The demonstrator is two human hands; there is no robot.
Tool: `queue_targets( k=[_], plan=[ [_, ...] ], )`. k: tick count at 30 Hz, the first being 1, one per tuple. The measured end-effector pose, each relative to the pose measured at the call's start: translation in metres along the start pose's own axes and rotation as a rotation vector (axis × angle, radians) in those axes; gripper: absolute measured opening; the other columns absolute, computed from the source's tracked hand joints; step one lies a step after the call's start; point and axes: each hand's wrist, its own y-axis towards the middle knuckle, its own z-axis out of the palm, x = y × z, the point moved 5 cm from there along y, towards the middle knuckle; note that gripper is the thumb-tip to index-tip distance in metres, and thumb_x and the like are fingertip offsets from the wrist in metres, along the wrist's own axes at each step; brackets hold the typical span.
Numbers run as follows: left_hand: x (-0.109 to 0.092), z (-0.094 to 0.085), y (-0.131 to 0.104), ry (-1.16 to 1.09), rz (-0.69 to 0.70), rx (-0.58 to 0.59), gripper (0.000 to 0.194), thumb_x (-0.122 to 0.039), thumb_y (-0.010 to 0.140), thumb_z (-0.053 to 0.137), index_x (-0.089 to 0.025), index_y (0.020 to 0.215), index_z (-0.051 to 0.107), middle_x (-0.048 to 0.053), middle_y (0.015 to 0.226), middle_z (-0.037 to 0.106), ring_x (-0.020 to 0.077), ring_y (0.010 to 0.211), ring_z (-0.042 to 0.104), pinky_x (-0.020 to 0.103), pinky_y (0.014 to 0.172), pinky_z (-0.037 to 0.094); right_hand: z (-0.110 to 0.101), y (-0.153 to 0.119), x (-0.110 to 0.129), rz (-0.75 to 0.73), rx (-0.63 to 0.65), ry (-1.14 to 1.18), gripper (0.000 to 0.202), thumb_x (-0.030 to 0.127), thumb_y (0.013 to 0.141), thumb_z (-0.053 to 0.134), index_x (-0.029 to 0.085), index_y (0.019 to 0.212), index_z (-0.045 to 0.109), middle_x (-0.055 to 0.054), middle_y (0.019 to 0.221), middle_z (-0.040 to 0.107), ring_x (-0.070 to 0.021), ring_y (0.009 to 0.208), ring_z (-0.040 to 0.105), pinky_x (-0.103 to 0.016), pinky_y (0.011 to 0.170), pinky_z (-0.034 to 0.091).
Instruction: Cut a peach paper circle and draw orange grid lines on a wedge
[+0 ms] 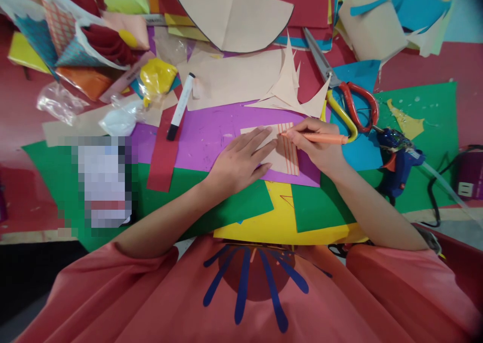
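A small cream paper piece (269, 164) with several orange stripes near its right end lies on the purple sheet (204, 137). My left hand (241, 159) rests flat on its left part, fingers spread and holding nothing. In my right hand (320, 147) is an orange marker (327, 138), pinched between thumb and fingers, its tip at the striped part of the paper. Left of my hands, a black-and-white marker (181, 106) lies partly across a red paper strip (163, 157).
Scissors (329, 79) with red and yellow handles lie beyond my right hand. A blue glue gun (402, 169) sits on green paper (437, 132) at the right. Cream offcuts (283, 91) lie ahead. Plastic packets (156, 76) and a blurred-out pale object (101, 182) are at the left.
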Motion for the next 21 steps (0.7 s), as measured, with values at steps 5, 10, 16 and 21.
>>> queue_targets(
  k=[5, 10, 16, 21],
  plan=[
    [0.0000, 0.0001, -0.0003, 0.031, 0.003, -0.002, 0.042, -0.036, 0.099, 0.044, -0.015, 0.134, 0.052, 0.018, 0.146, 0.049, 0.0314, 0.137, 0.045, 0.049, 0.109, 0.042, 0.0017, 0.0002, -0.0002, 0.012, 0.035, -0.019, 0.017, 0.028, 0.084, 0.066, 0.021, 0.069, 0.064, 0.001, 0.066, 0.067, -0.0126, 0.060, 0.058, -0.027, 0.059, 0.046],
    [-0.0002, 0.0003, -0.0003, 0.031, 0.004, -0.004, 0.042, -0.036, 0.099, 0.044, -0.014, 0.134, 0.052, 0.018, 0.146, 0.049, 0.0313, 0.138, 0.044, 0.049, 0.109, 0.041, 0.0017, -0.0005, -0.0011, 0.021, 0.052, -0.014, 0.020, 0.028, 0.084, 0.066, 0.019, 0.067, 0.064, 0.001, 0.062, 0.066, -0.0116, 0.056, 0.057, -0.026, 0.054, 0.043],
    [-0.0002, 0.0009, 0.0001, 0.032, -0.015, 0.009, 0.042, -0.038, 0.100, 0.041, -0.016, 0.134, 0.053, 0.016, 0.147, 0.049, 0.0300, 0.138, 0.044, 0.048, 0.110, 0.040, 0.0029, -0.0009, -0.0012, 0.016, 0.074, 0.058, 0.021, 0.029, 0.084, 0.067, 0.019, 0.066, 0.064, 0.001, 0.062, 0.067, -0.0112, 0.056, 0.058, -0.025, 0.052, 0.043],
    [0.0011, -0.0006, -0.0003, 0.040, -0.028, -0.009, 0.043, -0.037, 0.099, 0.042, -0.015, 0.134, 0.052, 0.018, 0.146, 0.049, 0.0305, 0.137, 0.045, 0.048, 0.109, 0.041, -0.0027, -0.0021, 0.0024, 0.011, -0.005, 0.030, 0.020, 0.029, 0.085, 0.065, 0.019, 0.067, 0.063, 0.003, 0.059, 0.062, -0.0094, 0.052, 0.054, -0.025, 0.052, 0.041]
  ],
)
